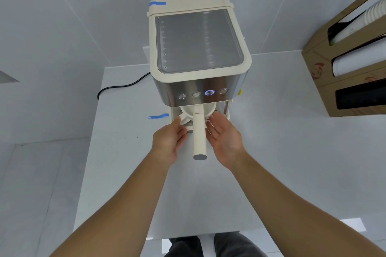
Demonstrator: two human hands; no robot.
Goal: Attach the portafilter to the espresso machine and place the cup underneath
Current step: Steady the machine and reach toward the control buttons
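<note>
The cream and steel espresso machine stands on the white table. The cream portafilter sits locked under its front, with the handle pointing straight toward me. Below it a white cup rests on the drip tray, mostly hidden by the portafilter and my fingers. My left hand curls against the cup's left side. My right hand has its palm turned inward, and its fingertips touch the cup's right side. The cup is held between both hands.
A black power cord runs left from the machine. Blue tape marks the white table beside the tray. A cardboard dispenser with stacked paper cups stands at the right. One button on the machine glows blue.
</note>
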